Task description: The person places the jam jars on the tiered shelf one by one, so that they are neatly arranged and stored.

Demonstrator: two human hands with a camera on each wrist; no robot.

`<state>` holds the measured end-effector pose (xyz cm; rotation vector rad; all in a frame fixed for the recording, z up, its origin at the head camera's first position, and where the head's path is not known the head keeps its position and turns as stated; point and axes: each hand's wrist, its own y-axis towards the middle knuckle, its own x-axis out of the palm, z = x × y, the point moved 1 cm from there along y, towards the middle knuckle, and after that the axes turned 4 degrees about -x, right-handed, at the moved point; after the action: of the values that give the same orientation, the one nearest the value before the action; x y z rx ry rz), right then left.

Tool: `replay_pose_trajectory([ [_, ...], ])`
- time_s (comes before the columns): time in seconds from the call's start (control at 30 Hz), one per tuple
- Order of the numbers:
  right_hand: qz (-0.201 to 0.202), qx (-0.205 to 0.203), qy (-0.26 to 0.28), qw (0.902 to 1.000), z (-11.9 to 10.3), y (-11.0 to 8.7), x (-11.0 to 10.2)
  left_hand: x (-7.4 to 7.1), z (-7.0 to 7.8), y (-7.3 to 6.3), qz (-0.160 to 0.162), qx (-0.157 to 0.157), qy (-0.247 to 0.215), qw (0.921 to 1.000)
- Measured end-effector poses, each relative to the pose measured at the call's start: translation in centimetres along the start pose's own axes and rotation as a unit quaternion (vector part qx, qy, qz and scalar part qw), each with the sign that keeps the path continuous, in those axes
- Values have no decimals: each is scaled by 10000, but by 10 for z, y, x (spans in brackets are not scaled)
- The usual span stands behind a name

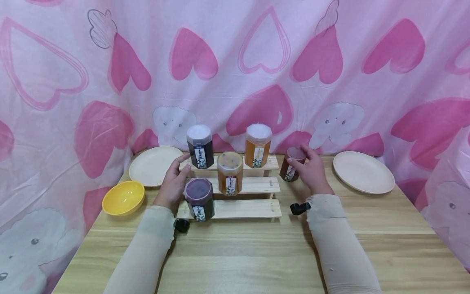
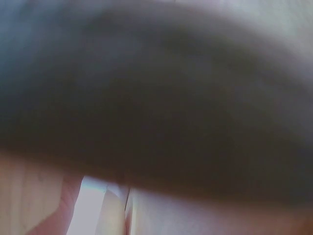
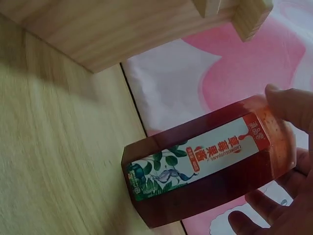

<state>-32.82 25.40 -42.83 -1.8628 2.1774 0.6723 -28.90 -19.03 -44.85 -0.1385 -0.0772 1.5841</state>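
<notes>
My right hand [image 1: 314, 173] grips a jar of red strawberry jam [image 3: 200, 164] by its lid end, thumb on one side and fingers on the other. This jar stands tilted to the right of a three-step wooden rack [image 1: 249, 208]; whether its base touches the table I cannot tell. At the rack's left end is my left hand [image 1: 172, 183], its fingers extended beside a dark jar [image 1: 200, 151] on the top step. An amber jar [image 1: 258, 149] shares that step. On the middle step stands another amber jar [image 1: 230, 175], and a purple-lidded dark jar [image 1: 199, 200] is on the bottom one.
Left of the rack lie a cream plate [image 1: 147, 165] and a yellow bowl [image 1: 123, 198]. A second cream plate [image 1: 363, 171] sits beyond my right hand. A pink heart-patterned curtain [image 1: 235, 53] borders the wooden table [image 1: 235, 261]. The left wrist view is mostly blocked by a dark blur.
</notes>
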Motion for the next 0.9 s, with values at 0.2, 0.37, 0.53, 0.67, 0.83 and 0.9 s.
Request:
replay_pose_trajectory([
  [0.2, -17, -7, -140, 9999, 1, 0, -2, -1, -1, 2, -40, -16, 24, 10000],
  [0.37, -182, -38, -243, 9995, -2, -1, -6, -1, -2, 2, -29, -79, 67, 9999],
  [0.53, -480, -176, -359, 9980, 4, 2, -10, -1, -3, 3, 6, -86, 5, 10000],
  [0.67, -646, -181, -330, 9972, 7, 3, -13, -1, -4, 3, 11, -65, 12, 10000],
  [0.83, -614, -188, -313, 9974, 5, 3, -16, 0, -3, 3, 13, -74, 81, 9999],
  [0.9, -601, -182, -311, 9975, 2, 2, -16, 0, -2, 2, 8, -98, 97, 9999],
])
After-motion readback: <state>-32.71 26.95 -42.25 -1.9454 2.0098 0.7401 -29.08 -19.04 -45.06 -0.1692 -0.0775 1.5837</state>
